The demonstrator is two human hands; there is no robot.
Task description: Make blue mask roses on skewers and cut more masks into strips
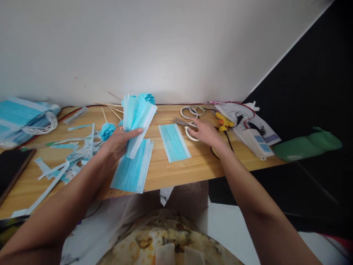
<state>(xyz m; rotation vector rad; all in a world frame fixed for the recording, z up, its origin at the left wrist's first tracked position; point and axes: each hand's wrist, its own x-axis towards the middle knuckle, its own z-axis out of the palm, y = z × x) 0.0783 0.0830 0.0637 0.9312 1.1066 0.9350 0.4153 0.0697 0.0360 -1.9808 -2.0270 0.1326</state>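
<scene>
Here my left hand (117,142) clamps masks (140,117) at ten o'clock of the lone mask (175,142); my right hand (206,132) meets the scissors (181,122) at two o'clock, its grip unclear. Ideally, light pressure keeps the masks flush.

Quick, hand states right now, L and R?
Left hand: closed, holding blue-and-white mask sheets up off the table.
Right hand: at the handles of the scissors; can't tell whether it's gripping.
</scene>
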